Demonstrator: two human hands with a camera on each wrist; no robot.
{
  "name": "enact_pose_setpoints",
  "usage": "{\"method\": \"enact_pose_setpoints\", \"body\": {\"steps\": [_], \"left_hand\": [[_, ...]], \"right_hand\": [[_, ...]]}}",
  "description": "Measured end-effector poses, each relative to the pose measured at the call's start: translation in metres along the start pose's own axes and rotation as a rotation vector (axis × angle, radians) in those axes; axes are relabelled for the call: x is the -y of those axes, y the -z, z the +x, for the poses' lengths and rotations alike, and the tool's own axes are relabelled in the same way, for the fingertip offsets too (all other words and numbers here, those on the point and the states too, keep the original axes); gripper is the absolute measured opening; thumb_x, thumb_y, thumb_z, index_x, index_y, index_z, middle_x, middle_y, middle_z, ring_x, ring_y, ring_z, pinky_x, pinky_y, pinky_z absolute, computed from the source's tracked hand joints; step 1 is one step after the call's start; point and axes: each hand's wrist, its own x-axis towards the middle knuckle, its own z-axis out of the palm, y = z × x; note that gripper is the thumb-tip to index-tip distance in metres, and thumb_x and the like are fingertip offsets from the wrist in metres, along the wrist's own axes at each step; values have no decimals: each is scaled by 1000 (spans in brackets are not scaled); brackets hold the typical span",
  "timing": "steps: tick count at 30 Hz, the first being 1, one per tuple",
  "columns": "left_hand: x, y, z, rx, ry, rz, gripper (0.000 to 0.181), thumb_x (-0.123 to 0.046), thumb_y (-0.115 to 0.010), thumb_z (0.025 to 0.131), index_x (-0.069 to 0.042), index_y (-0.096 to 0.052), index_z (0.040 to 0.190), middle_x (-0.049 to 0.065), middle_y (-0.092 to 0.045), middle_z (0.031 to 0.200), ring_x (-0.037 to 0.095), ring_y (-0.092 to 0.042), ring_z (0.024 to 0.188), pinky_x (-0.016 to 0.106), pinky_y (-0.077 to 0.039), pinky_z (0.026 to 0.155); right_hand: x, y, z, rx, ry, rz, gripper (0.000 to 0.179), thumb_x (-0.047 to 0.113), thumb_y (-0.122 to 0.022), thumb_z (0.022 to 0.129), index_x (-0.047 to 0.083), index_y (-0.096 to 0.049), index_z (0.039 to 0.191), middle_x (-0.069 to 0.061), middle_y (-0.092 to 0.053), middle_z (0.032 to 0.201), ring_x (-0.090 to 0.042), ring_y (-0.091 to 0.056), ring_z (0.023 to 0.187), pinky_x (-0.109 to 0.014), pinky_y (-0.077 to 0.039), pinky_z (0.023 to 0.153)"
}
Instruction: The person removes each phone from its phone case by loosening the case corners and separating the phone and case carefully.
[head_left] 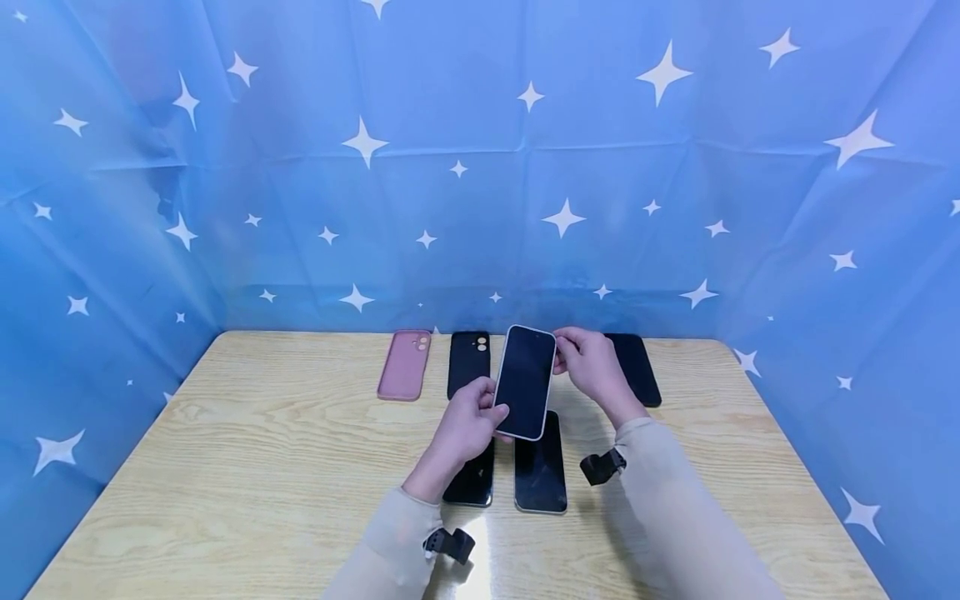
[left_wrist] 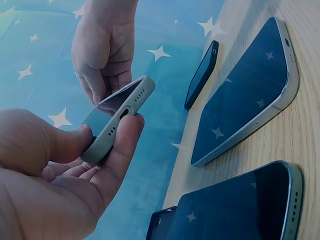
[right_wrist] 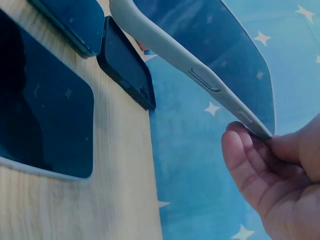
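A smartphone [head_left: 527,379] in a pale case is held up over the table, dark screen toward me and tilted slightly. My left hand [head_left: 467,421] grips its lower left corner, thumb on the front and fingers behind; the left wrist view shows the case's bottom edge with its port and speaker holes. At the upper right corner my right hand [head_left: 592,367] pinches the case edge between thumb and fingers, as the right wrist view shows near the side buttons. Below lie two dark phones, one [head_left: 542,475] under the held phone and one [head_left: 472,479] beside my left wrist.
A pink phone case [head_left: 404,365] and a black phone case [head_left: 468,358] lie along the back of the wooden table [head_left: 247,467]. Behind my right hand is another dark phone-shaped item [head_left: 636,371]. A blue star-patterned curtain [head_left: 480,192] hangs around the table's back and sides.
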Motion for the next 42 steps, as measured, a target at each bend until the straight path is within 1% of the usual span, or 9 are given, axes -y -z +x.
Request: {"method": "enact_pose_setpoints", "body": {"steps": [3,5,10,13,20,29,33,38,42], "left_hand": [[-1,-1,-1,1,-11,38,10,14,-54,98,11,-54,108,22,-69,92,30,-74,83,53,-63,66],[-3,-1,-2,3,-10,65,11,14,-55,98,10,-54,109,23,-69,93,30,-73,82,53,-63,67],[-7,-2,-5,-7,7,162,12,11,-57,99,7,-57,110,14,-66,87,22,-71,74,48,-64,66],[-8,-3,-6,-11,17,219,11,8,-58,100,5,-58,110,9,-63,85,21,-70,72,45,-64,65],[-9,-3,-7,-15,19,272,13,7,-59,100,4,-59,112,8,-62,86,26,-69,74,42,-64,64],[-8,-3,-6,-23,17,290,12,8,-59,99,4,-59,110,8,-62,86,19,-67,70,34,-63,60],[-7,-2,-7,-22,9,314,14,8,-59,99,4,-59,112,9,-62,87,19,-67,71,32,-62,59],[-6,-1,-7,-18,11,344,15,8,-58,100,3,-59,114,9,-60,87,16,-64,68,26,-60,57],[-6,-1,-7,-18,5,337,15,9,-57,99,4,-59,113,9,-58,86,16,-64,67,27,-60,56]], "right_hand": [[1,-1,1,-5,66,-103,26,0,-48,106,-9,-69,120,-20,-72,81,-30,-73,70,-35,-58,66],[1,-1,1,7,109,-180,27,-2,-47,105,-10,-69,119,-16,-70,75,-27,-70,66,-37,-56,66],[5,0,2,98,120,-330,32,-3,-42,103,-9,-66,124,-8,-69,72,-16,-64,62,-39,-53,67],[7,2,3,154,95,-354,34,-2,-42,102,-9,-64,126,-8,-69,74,-15,-63,62,-38,-52,64],[8,5,4,210,67,-313,34,-3,-42,101,-9,-64,126,-16,-71,82,-19,-69,67,-35,-53,62],[8,1,5,224,38,-321,36,-3,-41,103,-10,-59,133,-11,-69,80,-17,-66,66,-35,-52,63],[7,4,5,263,30,-266,35,-2,-39,105,-10,-58,133,-17,-70,89,-25,-72,75,-38,-56,67],[3,7,4,294,46,-208,31,-1,-38,104,-8,-61,125,-21,-70,101,-30,-75,83,-46,-60,79],[-2,10,3,300,60,-159,38,-1,-37,104,-10,-58,134,-31,-65,126,-29,-75,81,-51,-58,89]]}}
